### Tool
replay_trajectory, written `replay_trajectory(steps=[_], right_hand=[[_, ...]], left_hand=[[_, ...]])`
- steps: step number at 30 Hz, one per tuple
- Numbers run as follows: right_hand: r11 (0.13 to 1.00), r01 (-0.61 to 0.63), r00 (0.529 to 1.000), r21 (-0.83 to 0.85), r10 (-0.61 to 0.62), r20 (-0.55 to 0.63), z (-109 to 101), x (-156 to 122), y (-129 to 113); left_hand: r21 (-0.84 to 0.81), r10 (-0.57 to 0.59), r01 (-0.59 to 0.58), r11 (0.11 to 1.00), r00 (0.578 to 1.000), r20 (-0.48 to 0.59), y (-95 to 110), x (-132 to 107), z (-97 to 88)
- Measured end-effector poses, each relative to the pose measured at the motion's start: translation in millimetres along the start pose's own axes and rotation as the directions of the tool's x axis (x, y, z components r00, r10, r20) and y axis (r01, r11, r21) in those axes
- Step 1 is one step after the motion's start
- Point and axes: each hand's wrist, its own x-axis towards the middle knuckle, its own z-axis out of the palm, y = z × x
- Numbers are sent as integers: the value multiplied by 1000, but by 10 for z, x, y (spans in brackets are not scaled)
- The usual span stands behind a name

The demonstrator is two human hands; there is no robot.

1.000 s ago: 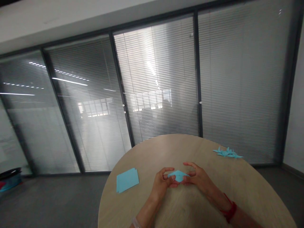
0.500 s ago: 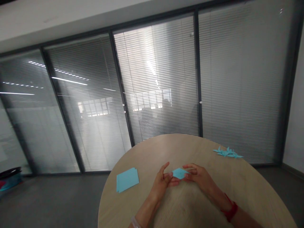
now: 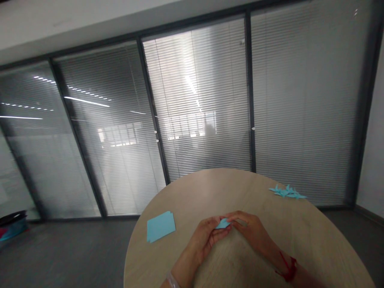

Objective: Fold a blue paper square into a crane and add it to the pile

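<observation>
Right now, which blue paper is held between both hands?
The small folded piece, pinched between the left hand and right hand; the stack of square sheets and the folded shapes lie apart on the table.

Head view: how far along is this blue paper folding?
Done: folded blue paper shapes lie at the far right of the table. In hand: a small folded blue piece, pinched between left hand and right hand. Left: a stack of blue paper squares, apparently unfolded.

Matt, smooth blue paper in the small folded piece (image 3: 223, 224) at twelve o'clock, the flat stack (image 3: 161, 226) at eleven o'clock and the creased shapes (image 3: 287, 192) at one o'clock; smooth, pale wood-grain tabletop (image 3: 210, 188); glossy glass panels (image 3: 198, 100) in dark metal frames (image 3: 249, 92).
</observation>
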Motion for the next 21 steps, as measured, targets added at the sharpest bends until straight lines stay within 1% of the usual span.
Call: replay_trajectory(steps=[3, 6, 9, 11, 13, 16, 19, 21], right_hand=[[996, 46, 999, -77, -48, -24, 13, 2, 54], [981, 110, 992, -161, -117, -35, 23, -5, 69], [956, 195, 981, -218, -194, 27, 30, -23, 34], [941, 233, 972, -246, -220, 79, 39, -34, 13], [935, 231, 972, -269, -208, 112, 52, -41, 17], [943, 189, 979, -274, -159, 126, 67, -41, 64], [956, 161, 984, -244, -138, 109, 64, -34, 95], [961, 155, 986, -230, -137, 91, 52, -27, 82]], left_hand=[[79, -10, 12, 997, 1000, -17, 15, 12, -28], [96, 4, 3, 995, 997, -80, -2, 50, -71], [95, 32, -17, 995, 986, -161, -23, 77, -95], [97, 40, -23, 995, 984, -176, -29, 82, -94], [100, 35, -19, 995, 987, -159, -34, 81, -88], [113, 27, -10, 994, 989, -147, -43, 79, -88], [117, 23, -5, 993, 989, -149, -44, 75, -94], [103, 10, 3, 995, 992, -125, -29, 64, -90]])
